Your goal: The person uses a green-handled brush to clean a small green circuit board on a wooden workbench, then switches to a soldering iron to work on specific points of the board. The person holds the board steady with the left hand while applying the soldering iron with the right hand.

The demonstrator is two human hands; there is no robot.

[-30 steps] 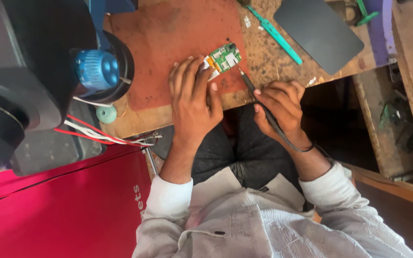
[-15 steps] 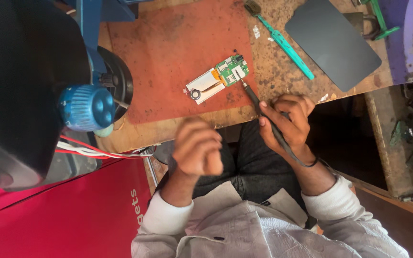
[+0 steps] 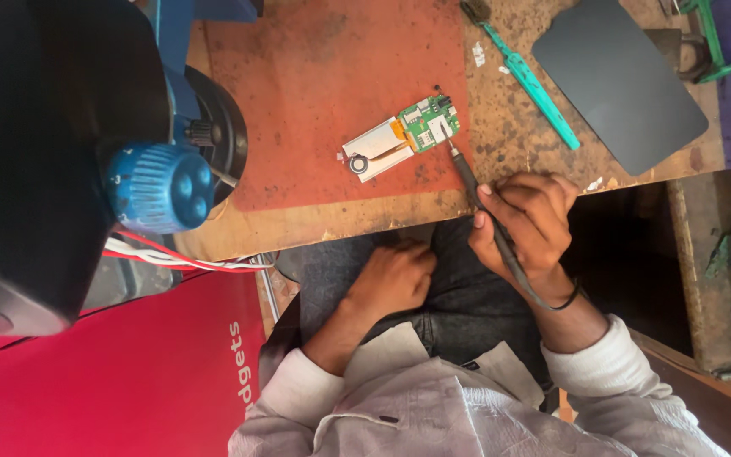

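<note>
Head view: I am pinching a slim dark soldering iron (image 3: 477, 199) in my right hand (image 3: 528, 227), its tip touching the small green circuit board (image 3: 429, 125) lying on the rust-red work mat (image 3: 332, 85), just beyond my fingers. My left hand (image 3: 391, 279) is resting curled on my lap.

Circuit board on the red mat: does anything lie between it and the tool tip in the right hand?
Nothing visible does. The right hand holds a dark soldering-iron-like tool whose tip sits at the edge of the green circuit board, with only bare bench around it. The left hand rests on the lap.
</note>
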